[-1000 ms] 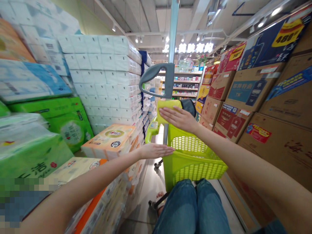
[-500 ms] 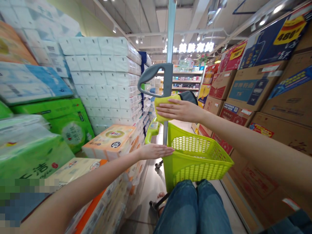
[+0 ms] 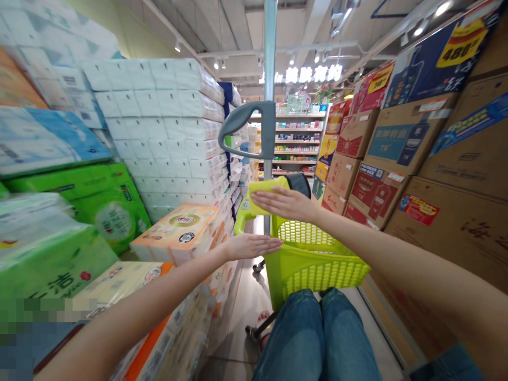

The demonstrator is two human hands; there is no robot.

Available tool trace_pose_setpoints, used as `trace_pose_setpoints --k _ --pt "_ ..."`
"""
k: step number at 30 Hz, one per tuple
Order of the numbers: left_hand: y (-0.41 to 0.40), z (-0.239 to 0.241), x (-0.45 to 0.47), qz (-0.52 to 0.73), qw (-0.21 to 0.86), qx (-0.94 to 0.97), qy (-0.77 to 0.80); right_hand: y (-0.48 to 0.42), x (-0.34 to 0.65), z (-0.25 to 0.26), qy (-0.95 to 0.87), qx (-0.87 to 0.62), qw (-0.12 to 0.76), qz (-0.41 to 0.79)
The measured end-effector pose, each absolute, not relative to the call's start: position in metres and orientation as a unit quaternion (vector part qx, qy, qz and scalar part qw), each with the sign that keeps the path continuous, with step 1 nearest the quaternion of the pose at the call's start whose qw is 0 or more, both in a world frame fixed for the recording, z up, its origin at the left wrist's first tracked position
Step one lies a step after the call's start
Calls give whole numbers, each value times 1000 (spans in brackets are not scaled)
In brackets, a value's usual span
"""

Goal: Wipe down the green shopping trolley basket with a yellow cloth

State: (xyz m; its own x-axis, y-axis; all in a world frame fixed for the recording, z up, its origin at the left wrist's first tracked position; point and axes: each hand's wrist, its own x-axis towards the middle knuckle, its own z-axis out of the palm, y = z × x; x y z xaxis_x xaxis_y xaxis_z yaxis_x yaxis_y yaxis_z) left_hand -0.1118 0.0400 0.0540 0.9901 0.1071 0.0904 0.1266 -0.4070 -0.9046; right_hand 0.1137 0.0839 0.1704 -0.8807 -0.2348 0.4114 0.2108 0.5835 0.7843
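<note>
My right hand (image 3: 283,203) lies flat, fingers stretched out, on a yellow cloth (image 3: 265,189) pressed against the metal pole (image 3: 270,79) of a lime-green shopping basket cart (image 3: 313,264). A grey handle (image 3: 250,127) sticks out of the pole just above the cloth. My left hand (image 3: 254,246) is held flat, fingers together and extended, against the basket's near left corner, holding nothing. My knees in blue jeans (image 3: 317,338) are right behind the basket.
Stacks of white tissue packs (image 3: 170,127) and green and orange packs (image 3: 178,230) line the left side. Cardboard cartons (image 3: 416,174) are piled on the right. A narrow aisle of floor (image 3: 242,312) runs ahead to shelves (image 3: 296,143) at the far end.
My right hand with the yellow cloth went up the pole toward the grey handle, then slid down to the basket rim. My left hand stayed at the basket corner.
</note>
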Motion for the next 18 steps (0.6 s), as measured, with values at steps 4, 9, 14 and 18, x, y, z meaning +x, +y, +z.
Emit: trace_pose_setpoints --k 4,9,14,18 --pt "37 58 -110 -11 543 -836 -72 86 108 203 -851 -58 319 -412" --pt "43 50 -113 -27 539 -839 -71 79 110 125 -859 -18 293 -420" --pt "43 48 -112 -18 537 -840 -73 79 119 134 -873 12 240 -425" --pt "39 53 -111 0 534 -841 -86 83 113 198 -859 -65 311 -402"
